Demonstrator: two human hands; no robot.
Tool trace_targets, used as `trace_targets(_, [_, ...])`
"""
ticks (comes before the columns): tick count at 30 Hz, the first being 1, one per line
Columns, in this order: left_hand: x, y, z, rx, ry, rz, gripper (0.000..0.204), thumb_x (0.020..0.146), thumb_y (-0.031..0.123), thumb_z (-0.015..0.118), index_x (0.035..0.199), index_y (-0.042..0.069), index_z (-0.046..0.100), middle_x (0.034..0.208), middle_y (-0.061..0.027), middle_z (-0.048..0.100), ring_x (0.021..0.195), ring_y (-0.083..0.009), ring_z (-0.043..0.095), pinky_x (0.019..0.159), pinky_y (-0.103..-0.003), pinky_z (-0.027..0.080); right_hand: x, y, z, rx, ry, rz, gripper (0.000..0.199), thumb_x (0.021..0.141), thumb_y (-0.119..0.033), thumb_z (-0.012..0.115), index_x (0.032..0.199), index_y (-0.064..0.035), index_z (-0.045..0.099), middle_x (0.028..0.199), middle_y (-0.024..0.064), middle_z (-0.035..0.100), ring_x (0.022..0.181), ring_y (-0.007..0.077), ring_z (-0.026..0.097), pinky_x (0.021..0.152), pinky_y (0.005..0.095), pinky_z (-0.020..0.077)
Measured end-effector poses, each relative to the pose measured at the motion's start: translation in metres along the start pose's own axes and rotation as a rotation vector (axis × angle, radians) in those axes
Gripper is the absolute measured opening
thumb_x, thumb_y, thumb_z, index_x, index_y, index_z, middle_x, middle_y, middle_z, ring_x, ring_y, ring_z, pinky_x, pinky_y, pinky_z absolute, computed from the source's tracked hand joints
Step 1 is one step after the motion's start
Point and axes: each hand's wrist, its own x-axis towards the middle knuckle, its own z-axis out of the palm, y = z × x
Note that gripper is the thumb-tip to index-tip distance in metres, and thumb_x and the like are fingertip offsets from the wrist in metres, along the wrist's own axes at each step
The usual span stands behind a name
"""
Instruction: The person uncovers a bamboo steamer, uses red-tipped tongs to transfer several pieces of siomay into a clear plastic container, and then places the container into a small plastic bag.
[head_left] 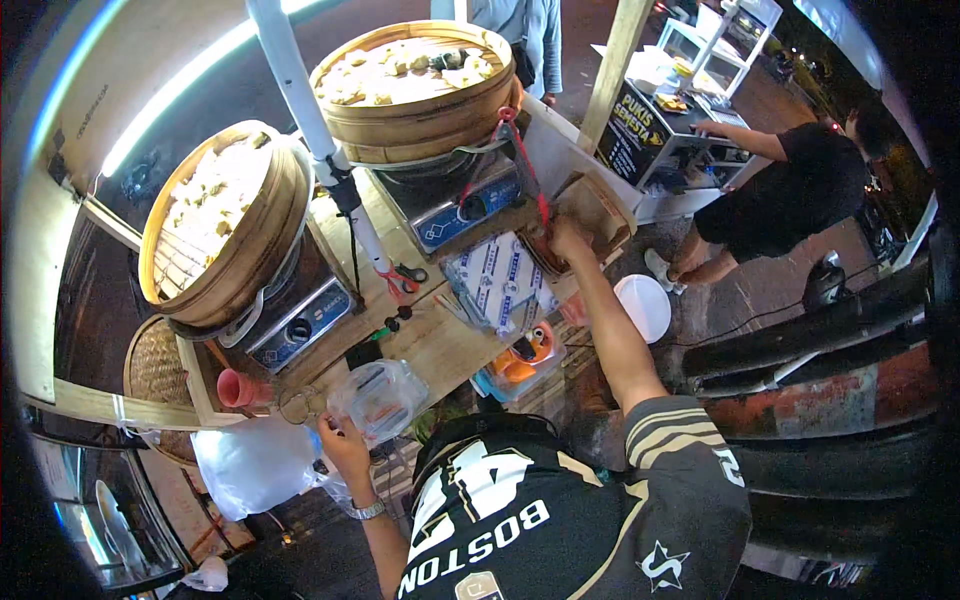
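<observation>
My right arm stretches across to the far right of the wooden counter, where my right hand (570, 242) reaches into an open brown cardboard box (608, 205). Its fingers are mostly hidden there, so any hold is unclear. Red tongs (526, 165) slant down from the steamer's edge to just beside that hand. My left hand (345, 452) is at the counter's near edge, fingers curled. What they grip, if anything, cannot be made out. Close to it are a clear plastic container in a bag (378, 398) and a round glass (300, 406).
Two bamboo steamers of dumplings, left (222, 225) and far (415, 90), stand on portable stoves. A pole (310, 95) rises between them. Red-handled scissors (402, 280), a white-and-blue packet (492, 280), a pink cup (243, 389) and an orange-filled tub (522, 362) lie around. Another person (790, 190) stands right.
</observation>
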Motion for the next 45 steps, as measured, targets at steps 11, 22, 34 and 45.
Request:
trace_targets(11, [-0.017,0.009,-0.016,0.336,0.235,0.062,0.026,0.09,0.017,0.065,0.11,0.0,0.061,0.098,-0.0178,0.06,0.086,-0.0315,0.058,0.075,-0.041,0.047,-0.164,-0.138,-0.11,0.814,0.34,-0.15,0.013,0.089,-0.009,0.065,0.101,-0.0035,0.064,0.099,0.0126,0.067,0.09,0.0253,0.064,0.084,0.0363,0.0504])
trace_targets(22, [-0.002,0.03,-0.034,0.143,0.192,0.105,0.018,0.091,0.016,0.066,0.099,0.0,0.063,0.078,-0.0088,0.059,0.067,-0.0188,0.054,0.063,-0.033,0.046,-0.275,-0.365,-0.032,0.207,-0.126,-1.373,0.025,0.081,-0.033,0.07,0.095,-0.0121,0.069,0.11,0.0084,0.06,0.101,0.031,0.056,0.08,0.0458,0.0476])
trace_targets(34, [-0.003,0.086,-0.056,-0.027,0.142,0.24,0.021,0.09,0.007,0.066,0.11,0.002,0.063,0.074,-0.0011,0.053,0.065,-0.0095,0.046,0.06,-0.027,0.041,-0.209,-0.299,-0.113,0.159,-0.174,-1.592,0.022,0.083,-0.017,0.063,0.105,-0.0165,0.068,0.117,0.0101,0.054,0.107,0.0315,0.052,0.091,0.0442,0.0464])
trace_targets(45, [0.014,0.145,-0.035,-0.275,-0.219,0.261,0.027,0.095,0.003,0.057,0.122,0.004,0.053,0.081,-0.002,0.055,0.069,-0.0078,0.051,0.065,-0.022,0.042,-0.216,-0.267,-0.073,0.202,-0.482,-1.328,0.034,0.084,-0.016,0.064,0.116,-0.0123,0.057,0.121,0.0214,0.056,0.099,0.0333,0.061,0.075,0.043,0.0528])
